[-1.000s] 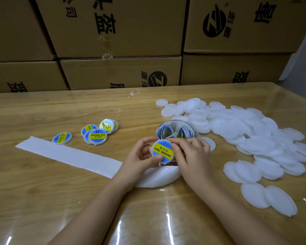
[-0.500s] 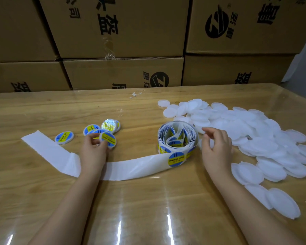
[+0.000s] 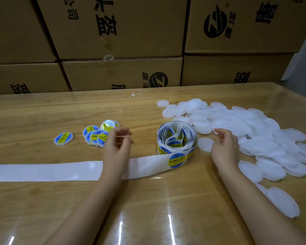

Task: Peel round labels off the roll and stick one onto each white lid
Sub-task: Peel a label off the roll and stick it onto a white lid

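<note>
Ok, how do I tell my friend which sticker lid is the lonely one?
Look at the wooden table in front of the cardboard boxes. Left of the sticker roll lies a bunch of lids with blue-and-yellow stickers. The lonely lid lies further left, flat and touching none of them.

One head-worn view looks forward and down across the tabletop [image 3: 42, 200] — hands near, stacked cardboard boxes [image 3: 122, 73] far behind.
</note>
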`<state>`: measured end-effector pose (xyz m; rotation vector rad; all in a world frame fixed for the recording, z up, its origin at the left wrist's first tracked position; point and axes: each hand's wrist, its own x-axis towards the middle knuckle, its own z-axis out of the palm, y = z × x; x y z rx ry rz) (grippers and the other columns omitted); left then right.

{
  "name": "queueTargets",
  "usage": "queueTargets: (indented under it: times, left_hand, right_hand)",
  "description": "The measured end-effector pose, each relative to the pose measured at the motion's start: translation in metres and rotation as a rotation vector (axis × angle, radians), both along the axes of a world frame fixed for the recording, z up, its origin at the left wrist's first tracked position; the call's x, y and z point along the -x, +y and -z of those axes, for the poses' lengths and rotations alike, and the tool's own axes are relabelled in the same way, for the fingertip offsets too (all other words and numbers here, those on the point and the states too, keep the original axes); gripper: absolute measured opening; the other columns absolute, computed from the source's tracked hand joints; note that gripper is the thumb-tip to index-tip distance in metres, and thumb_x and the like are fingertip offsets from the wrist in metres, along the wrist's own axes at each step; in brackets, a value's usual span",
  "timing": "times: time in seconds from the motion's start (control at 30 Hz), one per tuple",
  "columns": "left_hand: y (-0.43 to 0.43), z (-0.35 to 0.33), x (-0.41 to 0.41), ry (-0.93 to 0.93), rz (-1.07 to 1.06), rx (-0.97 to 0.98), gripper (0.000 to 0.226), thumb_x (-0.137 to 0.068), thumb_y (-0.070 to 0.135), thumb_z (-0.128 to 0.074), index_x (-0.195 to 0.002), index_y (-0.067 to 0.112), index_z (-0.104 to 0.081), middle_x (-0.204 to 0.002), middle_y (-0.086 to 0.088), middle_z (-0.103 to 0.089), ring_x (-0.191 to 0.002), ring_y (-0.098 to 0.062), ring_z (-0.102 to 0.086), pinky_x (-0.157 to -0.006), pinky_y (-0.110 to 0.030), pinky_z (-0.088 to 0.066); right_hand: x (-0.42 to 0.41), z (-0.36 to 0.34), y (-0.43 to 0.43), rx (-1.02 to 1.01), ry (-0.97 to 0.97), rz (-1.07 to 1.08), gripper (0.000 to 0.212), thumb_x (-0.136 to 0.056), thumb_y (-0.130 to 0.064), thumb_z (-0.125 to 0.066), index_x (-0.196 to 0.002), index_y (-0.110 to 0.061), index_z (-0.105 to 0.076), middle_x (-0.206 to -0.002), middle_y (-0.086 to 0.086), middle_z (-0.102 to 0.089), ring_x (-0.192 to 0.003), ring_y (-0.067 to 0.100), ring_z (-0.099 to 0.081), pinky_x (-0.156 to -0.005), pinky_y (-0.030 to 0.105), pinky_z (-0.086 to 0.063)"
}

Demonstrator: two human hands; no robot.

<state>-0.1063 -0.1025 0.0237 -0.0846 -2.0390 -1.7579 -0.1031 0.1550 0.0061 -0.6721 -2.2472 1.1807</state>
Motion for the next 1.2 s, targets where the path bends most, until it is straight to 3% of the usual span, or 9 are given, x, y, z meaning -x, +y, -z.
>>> queueTargets:
  times: [0.13,0.23,0.47,0.53,0.63,0.77,0.9,1.0,1.2]
  left_hand:
    - [0.032,0.007,-0.023,0.101,0.291,0.292,0.011,-0.086,0.022,-0.059,-0.095,0.027,-0.059,-0.092,0.011,-0.059,-0.081,-0.003,-0.057,-0.075,-0.01,-0.041]
    - [0.031,0.018,-0.024,0.076,0.382,0.416,0.015,-0.085,0.022,-0.068,-0.098,0.019,-0.06,-0.095,0.011,-0.055,-0.086,-0.001,-0.054,-0.076,-0.009,-0.039]
    - [0.025,0.02,-0.02,0.048,0.37,0.38,0.026,-0.087,0.012,-0.065,-0.092,0.037,-0.06,-0.083,0.014,-0.059,-0.078,0.004,-0.053,-0.069,-0.007,-0.037]
    - [0.024,0.019,-0.017,-0.043,0.384,0.275,0.026,-0.089,0.007,-0.06,-0.092,0.033,-0.062,-0.079,0.013,-0.058,-0.073,0.007,-0.052,-0.066,-0.006,-0.037]
    - [0.022,0.02,-0.012,-0.133,0.404,0.236,0.025,-0.09,0.002,-0.054,-0.087,0.026,-0.062,-0.073,0.021,-0.057,-0.063,0.008,-0.048,-0.06,-0.006,-0.036]
    - [0.022,0.022,-0.01,-0.191,0.464,0.295,0.036,-0.088,-0.001,-0.051,-0.075,0.028,-0.067,-0.082,0.013,-0.059,-0.063,0.004,-0.047,-0.063,-0.007,-0.035]
    - [0.023,0.016,-0.011,-0.178,0.496,0.154,0.022,-0.089,0.023,-0.054,-0.075,0.026,-0.07,-0.091,0.002,-0.065,-0.088,-0.001,-0.058,-0.081,-0.01,-0.039]
    - [0.021,0.016,-0.012,-0.153,0.498,0.155,0.023,-0.086,0.038,-0.055,-0.07,0.024,-0.065,-0.076,0.003,-0.058,-0.073,-0.003,-0.053,-0.07,-0.013,-0.04]
    - [0.023,0.021,-0.011,-0.161,0.473,0.198,0.024,-0.093,0.03,-0.051,-0.071,0.02,-0.053,-0.06,0.017,-0.046,-0.058,0.001,-0.04,-0.055,-0.013,-0.033]
  right_hand:
    - [0.002,0.004,-0.001,-0.168,-0.16,-0.107,0.043,-0.086,-0.01,-0.05,-0.127,-0.02,-0.053,-0.133,0.011,-0.045,-0.122,0.032,-0.042,-0.1,0.039,-0.033]
    - [0.001,0.007,-0.005,-0.305,-0.193,-0.143,0.042,-0.088,-0.021,-0.053,-0.13,-0.023,-0.051,-0.137,0.007,-0.044,-0.127,0.03,-0.037,-0.104,0.039,-0.029]
    - [0.002,0.016,-0.006,-0.612,-0.333,-0.174,0.05,-0.093,-0.033,-0.049,-0.141,-0.024,-0.037,-0.141,0.005,-0.043,-0.131,0.028,-0.033,-0.105,0.038,-0.028]
    - [0.003,0.014,-0.006,-0.538,-0.264,-0.147,0.051,-0.091,-0.032,-0.054,-0.139,-0.022,-0.041,-0.137,0.008,-0.047,-0.127,0.03,-0.036,-0.103,0.039,-0.029]
    - [-0.002,0.002,-0.009,-0.235,0.082,-0.011,0.051,-0.085,-0.027,-0.066,-0.131,-0.016,-0.05,-0.127,0.011,-0.053,-0.119,0.031,-0.041,-0.099,0.041,-0.034]
    - [-0.015,-0.007,-0.031,-0.315,0.415,-0.21,0.055,-0.077,-0.024,-0.076,-0.124,-0.008,-0.055,-0.116,0.008,-0.055,-0.11,0.024,-0.044,-0.095,0.034,-0.037]
    - [-0.025,-0.003,-0.056,-0.556,0.446,-0.571,0.059,-0.072,-0.032,-0.075,-0.124,-0.011,-0.055,-0.113,0.007,-0.057,-0.106,0.021,-0.047,-0.095,0.033,-0.036]
    - [-0.029,0.001,-0.067,-0.643,0.422,-0.705,0.062,-0.076,-0.041,-0.069,-0.13,-0.022,-0.046,-0.115,0.002,-0.056,-0.106,0.018,-0.047,-0.094,0.031,-0.035]
    - [-0.03,-0.004,-0.062,-0.601,0.359,-0.68,0.048,-0.086,-0.04,-0.052,-0.129,-0.018,-0.053,-0.115,-0.005,-0.058,-0.109,0.009,-0.046,-0.095,0.029,-0.029]
